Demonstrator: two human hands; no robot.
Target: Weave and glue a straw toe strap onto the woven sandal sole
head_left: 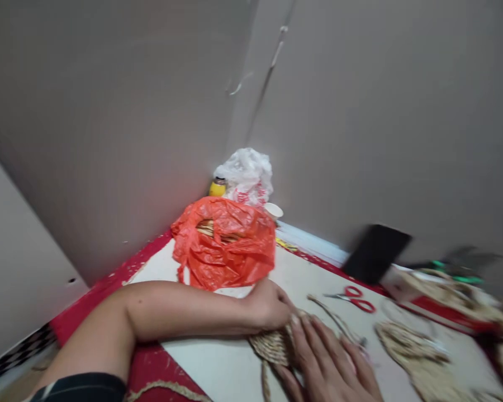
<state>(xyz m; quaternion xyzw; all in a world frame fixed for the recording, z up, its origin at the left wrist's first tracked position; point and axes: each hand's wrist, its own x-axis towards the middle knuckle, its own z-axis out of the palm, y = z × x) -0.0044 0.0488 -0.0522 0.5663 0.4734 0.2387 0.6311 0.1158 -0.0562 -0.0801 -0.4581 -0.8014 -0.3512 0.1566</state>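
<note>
A tan woven straw piece lies on the white board under both hands, its far side partly hidden. My left hand is closed, its curled fingers on the piece's upper edge. Flat across the piece's right side rests my right hand, with the fingers stretched out. A loose straw strand hangs from the piece toward me, and another strand runs off beyond my right fingers. Red-handled scissors lie just past that strand. To the right is another tan straw item, blurred.
A red plastic bag with flat straw-coloured pieces inside stands ahead, before a white plastic bag, a yellow jar and a white cup. Grey walls meet behind. A dark tablet-like panel and a box of straw material stand right.
</note>
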